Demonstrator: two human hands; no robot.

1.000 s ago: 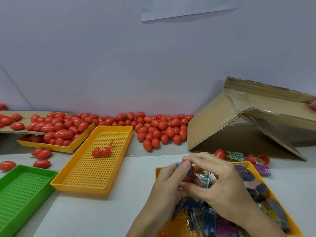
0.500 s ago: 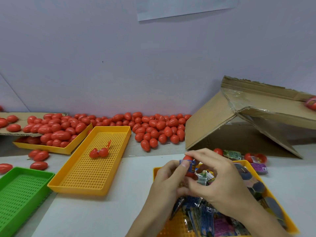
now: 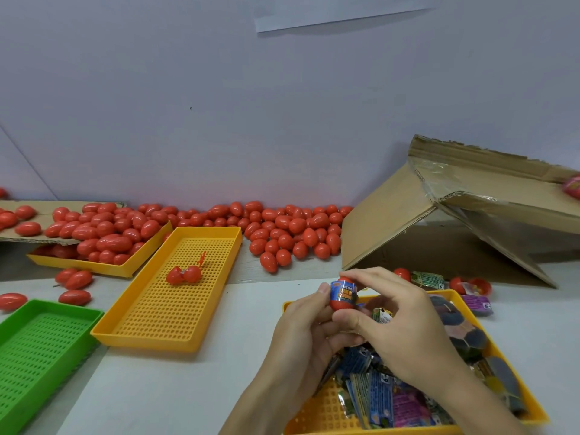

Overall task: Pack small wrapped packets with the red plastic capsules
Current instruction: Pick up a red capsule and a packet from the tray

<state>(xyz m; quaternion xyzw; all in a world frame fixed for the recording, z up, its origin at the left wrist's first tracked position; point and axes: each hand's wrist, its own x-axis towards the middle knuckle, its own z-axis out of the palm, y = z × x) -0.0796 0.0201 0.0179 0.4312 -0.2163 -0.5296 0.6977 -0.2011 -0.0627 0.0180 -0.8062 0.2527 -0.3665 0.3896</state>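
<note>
Looks like a small hand-packing workstation, not a home or lab. Evidence: bulk loose stock, with dozens of identical red capsules (image 3: pixel 292 233) heaped against a bare wall (image 3: pixel 219 120) on a plain white tabletop (image 3: pixel 188 387). Perforated plastic sorting trays: one yellow tray (image 3: pixel 185 334) nearly bare, another yellow tray (image 3: pixel 94 268) piled with capsules, a green tray (image 3: pixel 37 346), and a yellow tray (image 3: pixel 314 416) full of printed packets (image 3: pixel 376 400). Torn-open cardboard box (image 3: pixel 439 215) lying tipped on the tabletop, tape still on it. No machinery visible, all manual bench work.
</note>
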